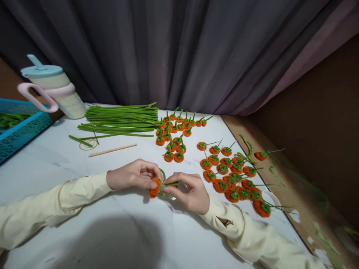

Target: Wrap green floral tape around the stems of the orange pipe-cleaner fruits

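1. A person's left hand (134, 176) pinched an orange piece (155, 188) between thumb and fingers, above the white tabletop (112, 235).
2. The right hand (187, 192) met it from the other side, thumb and forefinger clamped on a green stem (171, 184) directed at the orange piece; whether the two were joined could not be told.
3. Just behind the fingers sat a green-rimmed round object (163, 173), mostly hidden.
4. White surface, partly shadowed, stretched from the hands to the near side, giving both forearms room.
5. Toward the rear edge, below a dark curtain (168, 52), lay a bundle of green stems (123, 119), with a wooden stick (112, 150) and thin loops (88, 145) nearer the left hand.
6. Orange pieces with thick stems (174, 128) crowded beside the bundle.
7. Orange pieces with thin stems (231, 178) packed the right side, narrowing the right hand's outward room; some stems crossed the tabletop's edge, and a lone orange piece (261, 155) lay past it on a brown surface (294, 186).
8. At far left stood a handled tumbler (66, 95), near a blue basket (25, 132).
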A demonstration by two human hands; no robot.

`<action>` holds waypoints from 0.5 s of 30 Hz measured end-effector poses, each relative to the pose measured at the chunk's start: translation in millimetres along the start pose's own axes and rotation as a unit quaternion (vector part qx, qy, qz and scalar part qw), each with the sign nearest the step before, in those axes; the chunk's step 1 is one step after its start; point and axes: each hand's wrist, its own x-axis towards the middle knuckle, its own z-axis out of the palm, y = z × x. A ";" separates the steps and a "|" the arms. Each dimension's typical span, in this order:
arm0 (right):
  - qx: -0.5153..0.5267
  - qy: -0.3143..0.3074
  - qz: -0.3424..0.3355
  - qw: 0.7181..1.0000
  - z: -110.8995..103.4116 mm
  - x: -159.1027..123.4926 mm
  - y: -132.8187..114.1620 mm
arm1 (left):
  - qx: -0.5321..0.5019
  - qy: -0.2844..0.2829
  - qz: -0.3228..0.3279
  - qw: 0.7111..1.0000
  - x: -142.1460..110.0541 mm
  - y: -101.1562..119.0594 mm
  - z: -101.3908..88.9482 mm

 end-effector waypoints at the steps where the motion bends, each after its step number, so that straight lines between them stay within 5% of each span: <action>1: -0.027 0.003 -0.027 0.999 -0.1 -0.4 -0.6 | -0.007 0.002 -0.005 1.000 0.1 -0.2 0.1; 8: -0.158 0.014 -0.242 0.957 -0.3 -2.3 9.3 | -0.057 -0.001 -0.039 0.998 -0.1 1.4 2.1; 15: -0.363 0.018 -0.423 0.830 -7.4 0.1 8.2 | -0.128 -0.004 -0.082 0.988 2.6 -1.0 2.8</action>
